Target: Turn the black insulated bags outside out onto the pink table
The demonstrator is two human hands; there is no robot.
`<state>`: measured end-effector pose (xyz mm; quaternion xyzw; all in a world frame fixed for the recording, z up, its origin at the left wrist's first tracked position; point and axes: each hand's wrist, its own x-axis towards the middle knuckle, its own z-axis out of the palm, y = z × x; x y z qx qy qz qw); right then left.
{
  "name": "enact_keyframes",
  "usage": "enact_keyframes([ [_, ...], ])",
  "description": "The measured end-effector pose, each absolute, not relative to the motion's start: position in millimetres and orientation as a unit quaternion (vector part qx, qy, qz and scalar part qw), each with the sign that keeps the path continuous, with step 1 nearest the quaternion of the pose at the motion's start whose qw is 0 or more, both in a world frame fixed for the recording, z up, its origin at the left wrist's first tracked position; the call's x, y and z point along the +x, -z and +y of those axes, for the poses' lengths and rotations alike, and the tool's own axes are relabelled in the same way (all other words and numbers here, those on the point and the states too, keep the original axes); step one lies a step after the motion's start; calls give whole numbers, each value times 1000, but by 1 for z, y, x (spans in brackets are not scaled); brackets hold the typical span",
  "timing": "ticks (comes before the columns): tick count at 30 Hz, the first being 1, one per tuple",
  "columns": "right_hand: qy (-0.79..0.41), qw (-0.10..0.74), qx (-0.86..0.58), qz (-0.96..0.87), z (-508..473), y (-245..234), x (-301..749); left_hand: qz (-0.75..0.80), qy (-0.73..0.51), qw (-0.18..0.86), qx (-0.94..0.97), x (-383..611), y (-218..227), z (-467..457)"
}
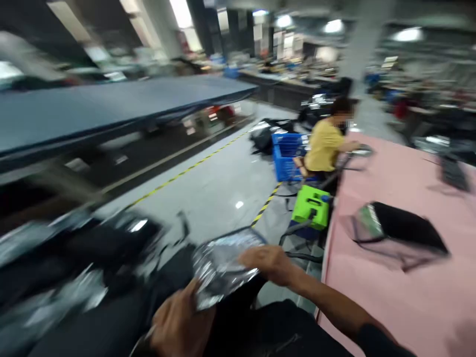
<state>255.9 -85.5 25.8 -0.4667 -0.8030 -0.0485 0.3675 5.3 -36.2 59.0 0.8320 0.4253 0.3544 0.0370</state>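
Observation:
Both my hands hold a clear plastic bag (223,263) with a dark garment inside, low in the middle of the view. My left hand (180,322) grips its near lower edge, fingers curled. My right hand (269,263) clasps the bag's right edge from above. The picture is smeared by motion. Below and to the left lies a heap of dark bagged garments (74,267).
A pink table (409,297) fills the right side, with a black item in a clear bag (397,228) on it. A person in a yellow shirt (327,146) sits at its far end by a blue crate (286,156) and a green box (311,206). A long dark table (111,106) runs at left.

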Motion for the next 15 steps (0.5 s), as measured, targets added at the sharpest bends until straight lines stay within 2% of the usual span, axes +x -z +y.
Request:
enact_keyframes([
  [1, 23, 390, -472, -790, -87, -16, 256, 473, -398, -22, 786, -1, -45, -46],
  [2, 11, 406, -472, -782, -87, -8, 258, 483, -401, -36, 778, -5, -33, -52],
  [4, -11, 417, -477, -774, -82, 5, 261, 511, -370, -15, 776, -9, -15, -54],
  [9, -78, 357, -505, -782, -67, 8, 256, 581, -307, 140, 741, -15, -1, -39],
  [15, -59, 318, -545, -773, -28, -5, 249, 514, -283, 359, 726, -26, -7, 4],
])
